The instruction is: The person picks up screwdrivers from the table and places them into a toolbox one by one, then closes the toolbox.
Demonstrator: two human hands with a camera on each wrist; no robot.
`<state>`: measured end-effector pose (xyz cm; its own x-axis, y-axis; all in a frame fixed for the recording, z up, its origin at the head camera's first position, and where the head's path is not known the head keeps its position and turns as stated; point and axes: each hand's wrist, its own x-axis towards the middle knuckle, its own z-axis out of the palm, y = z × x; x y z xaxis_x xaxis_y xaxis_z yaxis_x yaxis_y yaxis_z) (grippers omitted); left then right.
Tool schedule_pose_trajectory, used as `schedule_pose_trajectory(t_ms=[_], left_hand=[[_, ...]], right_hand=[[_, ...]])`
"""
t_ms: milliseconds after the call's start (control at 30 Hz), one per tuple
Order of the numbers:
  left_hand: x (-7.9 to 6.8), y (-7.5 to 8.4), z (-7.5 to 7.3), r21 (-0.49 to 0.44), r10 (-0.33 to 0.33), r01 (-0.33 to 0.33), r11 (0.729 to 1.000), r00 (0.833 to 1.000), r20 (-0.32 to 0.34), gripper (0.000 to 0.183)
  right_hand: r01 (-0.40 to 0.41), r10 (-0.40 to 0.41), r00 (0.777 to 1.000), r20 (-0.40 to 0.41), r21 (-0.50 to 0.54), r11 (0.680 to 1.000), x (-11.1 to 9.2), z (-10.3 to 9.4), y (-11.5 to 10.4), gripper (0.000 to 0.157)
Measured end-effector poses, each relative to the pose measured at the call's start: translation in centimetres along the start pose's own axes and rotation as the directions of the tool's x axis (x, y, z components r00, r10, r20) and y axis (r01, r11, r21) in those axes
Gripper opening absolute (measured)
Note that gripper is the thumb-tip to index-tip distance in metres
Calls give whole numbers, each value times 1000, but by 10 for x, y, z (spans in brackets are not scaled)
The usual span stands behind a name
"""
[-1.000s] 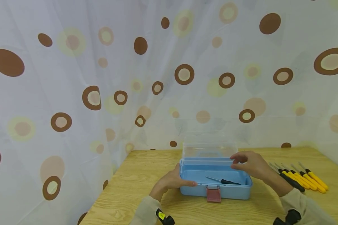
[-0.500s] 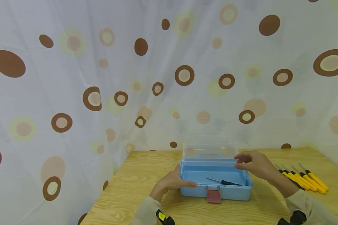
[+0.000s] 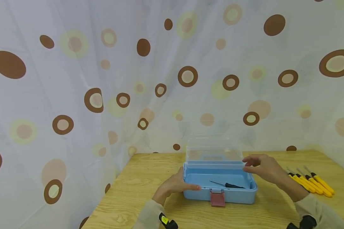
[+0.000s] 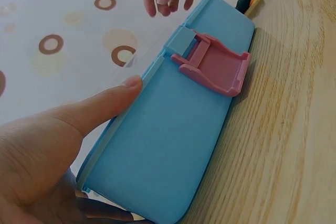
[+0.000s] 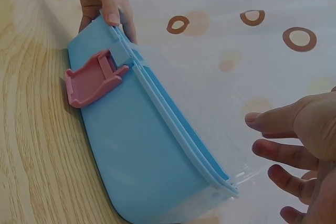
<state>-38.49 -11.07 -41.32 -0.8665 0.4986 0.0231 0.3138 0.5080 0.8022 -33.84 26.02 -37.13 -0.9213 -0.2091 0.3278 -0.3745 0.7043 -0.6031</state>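
Note:
A light-blue plastic toolbox (image 3: pixel 206 194) sits on the table with its clear lid (image 3: pixel 213 148) raised at the back and its pink latch (image 3: pixel 217 198) hanging down in front. Inside lies a screwdriver (image 3: pixel 232 185) with a black handle, its shaft pointing left. My left hand (image 3: pixel 174 183) holds the box by its left end, thumb on the front rim (image 4: pixel 134 83) and the other fingers round the side. Over the right end hovers my right hand (image 3: pixel 261 166); in the right wrist view its loosely bent fingers (image 5: pixel 286 153) hold nothing.
Several yellow-and-black screwdrivers (image 3: pixel 317 183) lie side by side on the wooden table (image 3: pixel 126 194) to the right, partly behind my right forearm. A spotted curtain (image 3: pixel 172 105) hangs behind the table and along its left side.
My right hand has drawn a little to the right, away from the middle of the toolbox, and its forearm covers more of the screwdrivers. The left hand and box have stayed put.

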Motion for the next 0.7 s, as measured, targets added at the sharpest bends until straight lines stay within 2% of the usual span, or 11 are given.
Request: schedule_pose_trajectory(t_ms=[533,700], left_hand=[[0,1,-1,-12,12,-12,1000,1000,5,121],[0,1,-1,-14,4,-4,1000,1000,5,122]], right_hand=[[-10,10,1000,-15,-27,1000,-5,-10,13,39],[-36,36,999,-3,-5,999,-9,-14,17,44]])
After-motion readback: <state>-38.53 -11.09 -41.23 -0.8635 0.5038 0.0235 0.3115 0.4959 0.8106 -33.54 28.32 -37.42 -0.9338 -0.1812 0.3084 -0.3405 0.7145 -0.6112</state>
